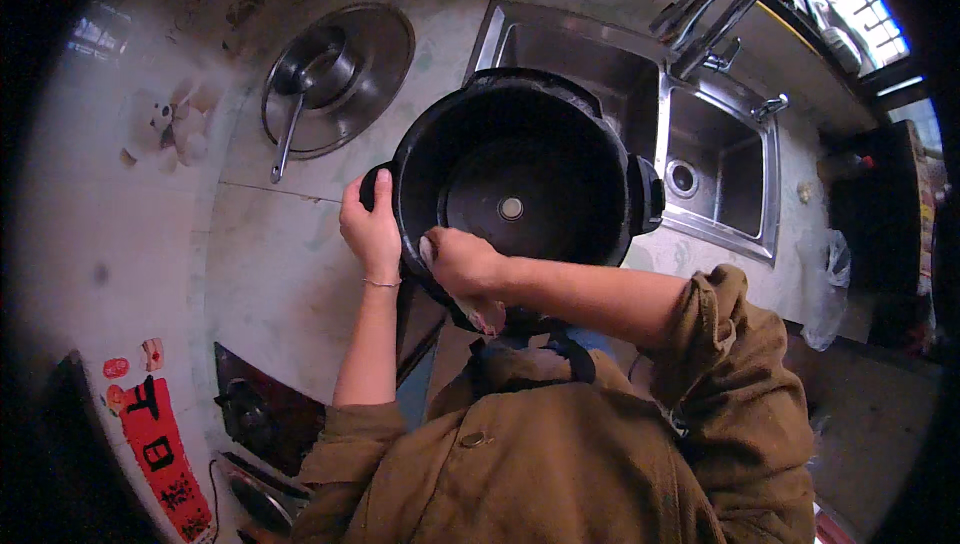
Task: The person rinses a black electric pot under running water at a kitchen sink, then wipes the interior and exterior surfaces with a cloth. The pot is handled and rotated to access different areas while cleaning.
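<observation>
A large round black pot-like housing (pixel 525 131), probably the outer body of an electric cooker, is tilted with its opening towards me. A pale round disc (pixel 511 208) lies at the middle of its dark bottom. My left hand (pixel 373 225) grips the black side handle, thumb on top. Bunched in my right hand (pixel 461 262) is a pale cloth (pixel 480 313) with pinkish parts, pressed at the near-left rim. The far handle (pixel 646 195) sticks out on the right. My right hand hides part of the rim.
Behind the housing is a steel double sink (pixel 720 161) with a faucet (pixel 712 15). A wide metal lid or pan (pixel 382 56) holding a small saucepan (pixel 315 67) lies on the counter (pixel 277 244) at left. A gas stove (pixel 262 416) stands lower left, a plastic bag (pixel 829 296) at right.
</observation>
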Tool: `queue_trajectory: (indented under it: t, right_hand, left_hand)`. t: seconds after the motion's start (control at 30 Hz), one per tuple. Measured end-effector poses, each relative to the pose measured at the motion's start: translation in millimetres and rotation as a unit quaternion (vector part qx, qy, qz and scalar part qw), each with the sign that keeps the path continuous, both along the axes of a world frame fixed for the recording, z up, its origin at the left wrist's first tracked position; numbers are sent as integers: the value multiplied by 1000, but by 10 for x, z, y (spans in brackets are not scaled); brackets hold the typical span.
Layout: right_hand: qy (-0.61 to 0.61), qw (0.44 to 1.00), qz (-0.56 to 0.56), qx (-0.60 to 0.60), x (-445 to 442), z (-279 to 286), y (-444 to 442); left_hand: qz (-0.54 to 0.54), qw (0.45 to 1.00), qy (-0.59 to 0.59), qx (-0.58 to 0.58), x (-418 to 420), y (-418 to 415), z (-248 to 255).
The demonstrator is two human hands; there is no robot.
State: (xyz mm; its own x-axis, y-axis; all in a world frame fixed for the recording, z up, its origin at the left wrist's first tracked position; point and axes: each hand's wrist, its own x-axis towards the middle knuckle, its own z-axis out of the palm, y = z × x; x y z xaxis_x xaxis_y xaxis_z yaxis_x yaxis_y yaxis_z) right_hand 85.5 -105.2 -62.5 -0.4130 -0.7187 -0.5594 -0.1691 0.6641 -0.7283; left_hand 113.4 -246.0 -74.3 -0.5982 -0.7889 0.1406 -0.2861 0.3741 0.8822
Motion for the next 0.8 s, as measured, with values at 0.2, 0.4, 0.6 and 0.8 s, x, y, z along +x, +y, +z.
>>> queue_trajectory:
  t: [0.2,0.4,0.6,0.8]
  right_hand:
    - [108,842,480,221,-678,346,1002]
    - [507,680,456,270,-1383,694,1047]
    - [503,804,305,88,-834,532,1476]
    - [492,843,-37,-215,17,744,1567]
  left_hand:
    - [-2,999,18,-30,-17,47,55]
    - [-28,999,-4,-28,-67,-13,46]
    - [29,999,3,-21,-38,42,28]
    - [28,999,-17,-18,-68,28,-43]
